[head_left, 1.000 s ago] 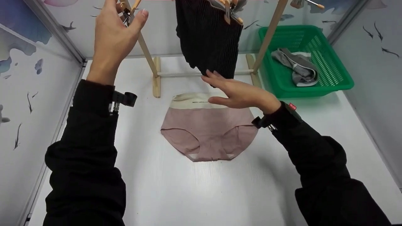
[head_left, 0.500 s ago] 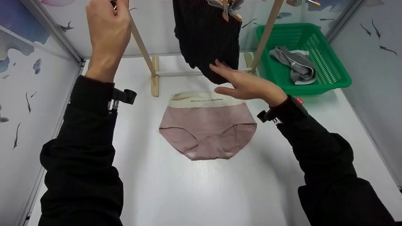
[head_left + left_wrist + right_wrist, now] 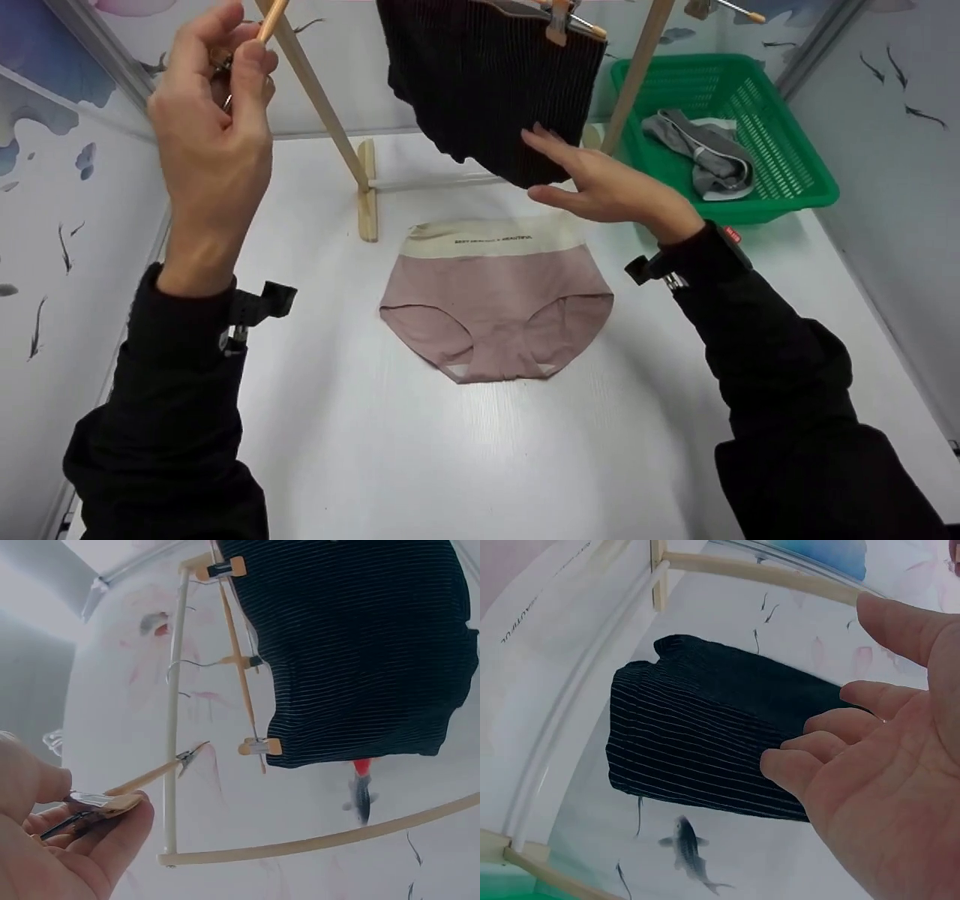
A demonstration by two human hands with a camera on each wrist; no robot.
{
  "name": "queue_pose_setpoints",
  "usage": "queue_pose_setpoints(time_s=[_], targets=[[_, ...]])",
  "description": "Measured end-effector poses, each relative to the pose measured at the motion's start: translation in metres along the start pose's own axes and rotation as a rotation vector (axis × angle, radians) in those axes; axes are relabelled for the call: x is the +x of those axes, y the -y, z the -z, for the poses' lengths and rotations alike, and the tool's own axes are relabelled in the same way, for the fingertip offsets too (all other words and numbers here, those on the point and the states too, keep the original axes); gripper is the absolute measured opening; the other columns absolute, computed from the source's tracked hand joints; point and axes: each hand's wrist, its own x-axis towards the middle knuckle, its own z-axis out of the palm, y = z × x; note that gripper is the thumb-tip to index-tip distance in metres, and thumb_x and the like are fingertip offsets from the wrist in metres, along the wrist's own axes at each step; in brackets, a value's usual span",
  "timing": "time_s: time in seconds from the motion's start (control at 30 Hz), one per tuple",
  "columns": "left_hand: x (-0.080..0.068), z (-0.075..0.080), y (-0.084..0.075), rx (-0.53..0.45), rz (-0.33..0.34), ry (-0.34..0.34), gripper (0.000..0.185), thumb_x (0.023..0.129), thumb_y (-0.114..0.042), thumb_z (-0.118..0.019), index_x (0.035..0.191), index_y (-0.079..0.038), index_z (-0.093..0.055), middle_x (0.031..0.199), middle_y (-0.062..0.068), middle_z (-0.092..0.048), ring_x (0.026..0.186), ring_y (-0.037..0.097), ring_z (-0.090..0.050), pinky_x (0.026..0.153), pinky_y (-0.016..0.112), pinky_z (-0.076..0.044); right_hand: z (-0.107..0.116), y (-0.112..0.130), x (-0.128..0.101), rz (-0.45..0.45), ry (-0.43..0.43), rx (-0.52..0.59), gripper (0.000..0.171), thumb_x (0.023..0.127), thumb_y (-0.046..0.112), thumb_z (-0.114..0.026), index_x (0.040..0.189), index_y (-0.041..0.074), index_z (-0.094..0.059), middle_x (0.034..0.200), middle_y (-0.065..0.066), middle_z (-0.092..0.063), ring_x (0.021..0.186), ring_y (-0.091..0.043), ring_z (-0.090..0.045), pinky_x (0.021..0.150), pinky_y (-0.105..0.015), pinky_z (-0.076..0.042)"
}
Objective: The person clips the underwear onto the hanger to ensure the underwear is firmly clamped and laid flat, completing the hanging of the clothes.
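Head view: the left hand (image 3: 214, 157) is raised near the rack's (image 3: 319, 97) left post, pinching a hanger (image 3: 271, 21) between thumb and fingers. The black garment (image 3: 487, 82) hangs between the two posts, off the table (image 3: 450, 465). The right hand (image 3: 611, 180) is at its lower right edge, fingers stretched out, thumb apart, gripping nothing. Below, pink briefs (image 3: 499, 300) with a cream, lettered waistband lie flat on the table. To the right, a green basket (image 3: 739, 214) contains a crumpled grey cloth (image 3: 705, 150).

Left wrist view: thumb and fingers pinch the hanger by its clip (image 3: 105, 802); a wooden rod extends beyond it, slanting up across the rack. Well apart from this hand, the black garment is held along one edge by two clips of a second hanger (image 3: 241, 664), whose hook meets the rack's pale bar.

Right wrist view: the right hand is palm up to the camera, fingers slightly bent and holding nothing, overlapping the striped garment. I cannot tell whether the fingertips touch it. A fish (image 3: 688, 847) is printed on the wall behind.
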Motion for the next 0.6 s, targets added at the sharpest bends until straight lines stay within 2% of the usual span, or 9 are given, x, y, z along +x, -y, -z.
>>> queue_pose_setpoints(time_s=[0.1,0.17,0.23,0.3,0.4,0.47,0.6], targets=[[0.003,0.001,0.005,-0.009,-0.029,-0.005,0.033,0.104,-0.008,-0.056,0.136,0.002,-0.057,0.119,0.012,-0.067,0.107,0.019,-0.066,0.098,0.028,-0.05,0.005,0.001,0.003,-0.006,-0.024,-0.005,0.073,0.107,0.036,-0.052,0.163,0.008,-0.015,0.168,-0.017,-0.009,0.154,-0.027,-0.014,0.121,-0.047,-0.02],[0.009,0.0,0.012,-0.017,-0.076,0.006,0.033,0.104,-0.009,-0.056,0.135,0.001,-0.058,0.119,0.011,-0.067,0.106,0.019,-0.067,0.097,0.029,-0.051,0.007,0.0,0.005,-0.019,-0.037,-0.003,0.073,0.107,0.036,-0.052,0.163,0.01,-0.014,0.168,-0.017,-0.009,0.153,-0.027,-0.016,0.121,-0.047,-0.02],[0.015,-0.004,0.018,-0.035,-0.066,0.015,0.03,0.104,-0.009,-0.056,0.133,0.0,-0.059,0.117,0.011,-0.067,0.105,0.019,-0.067,0.097,0.029,-0.051,0.008,0.0,0.007,-0.03,-0.048,0.002,0.073,0.107,0.035,-0.053,0.163,0.01,-0.013,0.168,-0.016,-0.008,0.153,-0.027,-0.015,0.121,-0.047,-0.02],[0.022,-0.007,0.026,-0.041,-0.087,0.018,0.026,0.104,-0.01,-0.056,0.128,0.0,-0.062,0.112,0.01,-0.068,0.103,0.018,-0.067,0.096,0.029,-0.052,0.008,-0.001,0.01,-0.038,-0.063,0.001,0.074,0.107,0.034,-0.053,0.163,0.01,-0.013,0.168,-0.015,-0.009,0.153,-0.026,-0.015,0.121,-0.045,-0.019],[0.034,-0.012,0.033,-0.077,-0.053,-0.003,0.016,0.104,-0.007,-0.056,0.117,-0.003,-0.065,0.103,0.008,-0.066,0.1,0.02,-0.065,0.097,0.028,-0.051,0.007,0.0,0.016,-0.039,-0.087,-0.005,0.075,0.107,0.033,-0.054,0.163,0.009,-0.011,0.168,-0.016,-0.01,0.153,-0.025,-0.014,0.122,-0.043,-0.018],[0.043,-0.014,0.038,-0.081,-0.07,-0.013,0.013,0.104,-0.006,-0.055,0.111,-0.004,-0.066,0.098,0.006,-0.066,0.099,0.02,-0.064,0.096,0.027,-0.051,0.007,0.001,0.02,-0.04,-0.105,-0.013,0.076,0.107,0.033,-0.054,0.163,0.008,-0.01,0.168,-0.017,-0.011,0.153,-0.025,-0.014,0.122,-0.042,-0.017],[0.062,-0.017,0.044,-0.111,-0.061,-0.014,0.017,0.104,-0.004,-0.054,0.114,-0.003,-0.067,0.101,0.003,-0.068,0.102,0.019,-0.066,0.099,0.027,-0.049,0.007,0.001,0.027,-0.07,-0.132,-0.006,0.079,0.107,0.034,-0.054,0.163,0.006,-0.006,0.168,-0.016,-0.009,0.153,-0.024,-0.014,0.122,-0.039,-0.016]])
